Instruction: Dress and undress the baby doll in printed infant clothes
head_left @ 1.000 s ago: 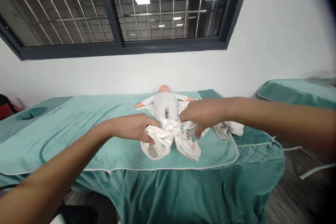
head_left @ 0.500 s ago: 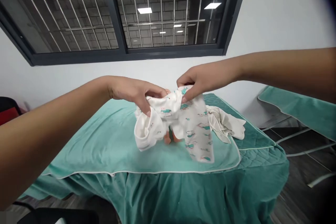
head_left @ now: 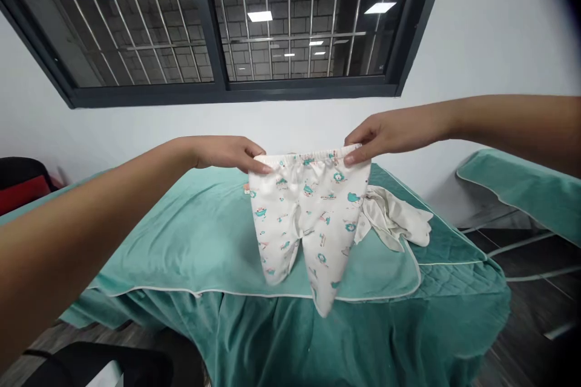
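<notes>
A small pair of white baby pants with teal and orange prints hangs upright above the bed, its elastic waistband stretched between my hands. My left hand pinches the left end of the waistband, thumb in front. At the right end, my right hand grips the band between thumb and fingers. Both legs dangle freely, the right one lower. Behind the pants, a small skin-coloured piece peeks out at the left; most of it is hidden.
A crumpled white cloth lies to the right on the green-covered bed. Another green-covered surface stands further right. A barred window is in the wall behind. A black chair-like object is at the lower left.
The pants were bunched and folded; now they hang spread out by the waistband. My hands have moved apart, the right one to the right. The skin-coloured object is now mostly covered.
</notes>
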Demonstrator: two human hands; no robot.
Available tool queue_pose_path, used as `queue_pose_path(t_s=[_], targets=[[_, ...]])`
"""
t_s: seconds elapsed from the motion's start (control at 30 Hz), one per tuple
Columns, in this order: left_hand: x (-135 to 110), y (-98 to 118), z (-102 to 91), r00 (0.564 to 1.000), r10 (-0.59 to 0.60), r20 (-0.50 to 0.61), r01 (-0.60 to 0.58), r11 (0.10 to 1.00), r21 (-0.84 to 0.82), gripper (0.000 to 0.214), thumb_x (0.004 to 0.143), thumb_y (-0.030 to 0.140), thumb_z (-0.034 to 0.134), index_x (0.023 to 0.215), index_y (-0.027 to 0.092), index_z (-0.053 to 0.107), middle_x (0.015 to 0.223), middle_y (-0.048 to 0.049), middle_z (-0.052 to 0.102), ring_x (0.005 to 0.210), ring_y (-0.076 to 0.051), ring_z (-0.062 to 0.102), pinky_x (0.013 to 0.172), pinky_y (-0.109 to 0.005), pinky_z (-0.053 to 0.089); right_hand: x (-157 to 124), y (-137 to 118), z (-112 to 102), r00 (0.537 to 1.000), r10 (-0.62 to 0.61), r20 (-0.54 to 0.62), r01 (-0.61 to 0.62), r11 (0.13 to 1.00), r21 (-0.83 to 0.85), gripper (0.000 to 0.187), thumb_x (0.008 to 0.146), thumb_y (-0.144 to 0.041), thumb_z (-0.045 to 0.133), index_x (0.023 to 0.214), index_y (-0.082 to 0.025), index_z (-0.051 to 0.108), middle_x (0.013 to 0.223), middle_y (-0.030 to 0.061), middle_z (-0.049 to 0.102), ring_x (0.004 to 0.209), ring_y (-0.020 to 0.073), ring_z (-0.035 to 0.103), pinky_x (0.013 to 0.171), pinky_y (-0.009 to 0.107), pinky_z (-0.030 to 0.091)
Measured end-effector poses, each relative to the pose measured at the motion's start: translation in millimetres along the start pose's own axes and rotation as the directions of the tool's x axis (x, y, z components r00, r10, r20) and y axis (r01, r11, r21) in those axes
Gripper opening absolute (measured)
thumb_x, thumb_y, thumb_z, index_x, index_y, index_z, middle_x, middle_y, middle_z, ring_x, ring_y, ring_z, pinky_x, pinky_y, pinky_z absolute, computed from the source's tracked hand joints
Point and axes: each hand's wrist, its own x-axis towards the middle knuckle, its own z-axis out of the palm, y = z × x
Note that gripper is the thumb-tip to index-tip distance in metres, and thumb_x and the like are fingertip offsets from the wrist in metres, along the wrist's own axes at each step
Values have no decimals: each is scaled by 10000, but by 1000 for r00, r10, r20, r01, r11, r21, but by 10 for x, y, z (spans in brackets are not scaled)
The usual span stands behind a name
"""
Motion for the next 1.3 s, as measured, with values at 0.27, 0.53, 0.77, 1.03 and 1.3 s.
queue_pose_path(t_s=[0.27,0.53,0.77,1.03,1.3], targets=[[94,-71,168,967,135,-217,-152,986,-67,328,770,468,696,649,185,583,674,-15,572,674,-154,556,674,-291,451,-163,-260,63,872,-111,477,-14,968,251,427,761,-631,696,703,-210,650,760,2,640,767,168,626,716,349,541],[322,137,600,835,174,-522,-369,881,-297,234,824,383,666,839,165,580,799,-14,579,774,-154,595,731,-303,487,-92,-549,840,987,-46,152,-45,837,545,382,742,-495,771,858,-179,590,851,37,625,825,186,592,725,344,527],[459,-251,949,857,140,-497,-371,836,-404,600,771,387,732,1303,275,478,1202,-57,615,1122,-253,614,922,-417,511,-14,-437,1264,985,168,-34,-82,634,769,120,808,-239,659,859,-181,566,756,-7,579,721,149,590,669,303,530],[392,-622,1491,941,106,-322,-242,875,-419,441,796,405,694,1189,217,623,1263,-88,653,1190,-297,590,1023,-477,463,293,-20,1183,873,487,-39,-145,335,931,102,913,-212,527,819,-208,567,705,-2,591,701,152,631,647,267,564],[420,-557,1249,721,142,-678,-394,889,-233,258,859,407,620,1035,224,579,1066,-41,647,968,-204,623,834,-334,511,-462,302,1712,717,372,589,-691,487,534,92,824,-295,646,893,-235,638,891,50,724,828,209,691,695,323,584]])
